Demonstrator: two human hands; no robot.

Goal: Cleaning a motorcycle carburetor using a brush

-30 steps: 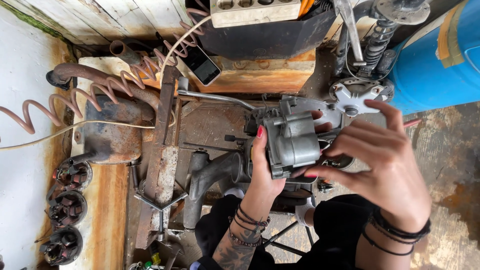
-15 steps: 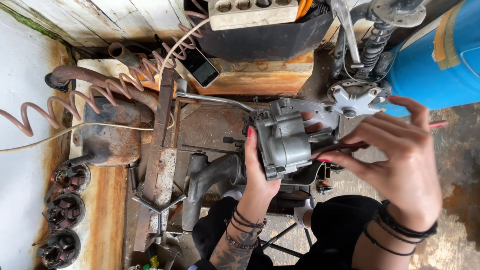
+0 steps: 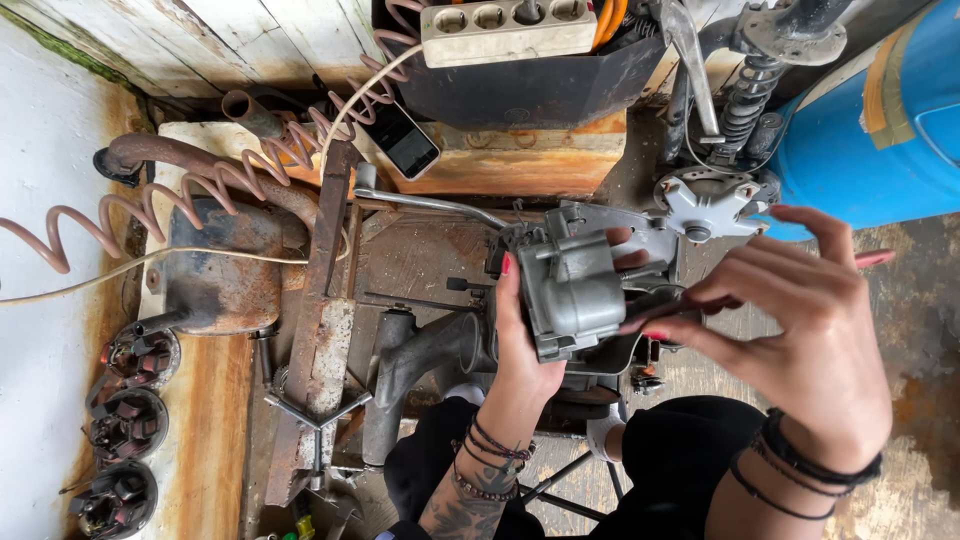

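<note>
My left hand [image 3: 520,355] grips a grey cast-metal engine part [image 3: 572,285] from the left, with red-nailed fingers wrapped round its edge. My right hand [image 3: 805,330] comes in from the right. Its thumb and forefinger pinch a dark piece on the part's right side, and the other fingers are raised and spread. The part is held above a grimy workbench [image 3: 420,260], in front of a grey curved pipe [image 3: 410,355]. Both wrists wear dark bracelets.
A phone [image 3: 405,138] lies on a rusty orange box [image 3: 520,160] under a beige power strip [image 3: 510,25]. A coiled cable [image 3: 120,210] and rusty exhaust pipe [image 3: 215,165] run left. A blue barrel [image 3: 885,130], shock spring [image 3: 745,95] and white hub [image 3: 710,205] stand right. A cross wrench [image 3: 315,420] lies below.
My right hand has drawn a little to the right and its upper fingers have lifted and spread. The left hand keeps the same hold on the grey part.
</note>
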